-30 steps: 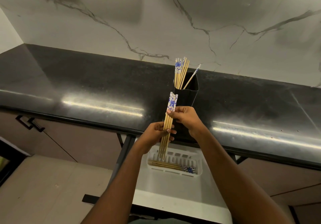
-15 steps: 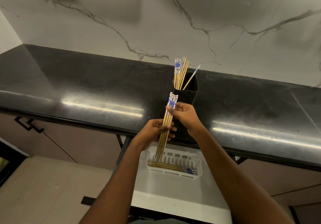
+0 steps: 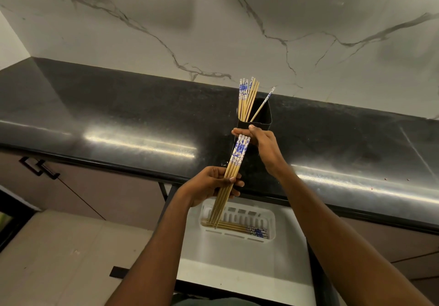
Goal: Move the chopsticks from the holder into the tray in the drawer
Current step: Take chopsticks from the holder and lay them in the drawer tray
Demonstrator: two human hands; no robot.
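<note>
Since the earlier frame, the head view shows the right hand (image 3: pixel 263 146) risen to the very top of the held bundle (image 3: pixel 238 156), which now stands further out above the left hand (image 3: pixel 209 184). The left hand's fingers are wrapped round the bundle's bare bamboo middle. The right hand's thumb and fingertips meet the top ends, though whether they pinch or merely steady them cannot be told. The task looks partly done: several chopsticks (image 3: pixel 240 228) already lie flat in the white slotted tray (image 3: pixel 270 218) in the open drawer (image 3: pixel 237 265). A cluster (image 3: pixel 247 96) still stands in the black holder (image 3: pixel 259 120) on the dark countertop (image 3: pixel 118 115). The bundle slants in the air, its thin tips hanging over the tray's left end. The sticks are pale bamboo with blue-and-white patterned tops.
</note>
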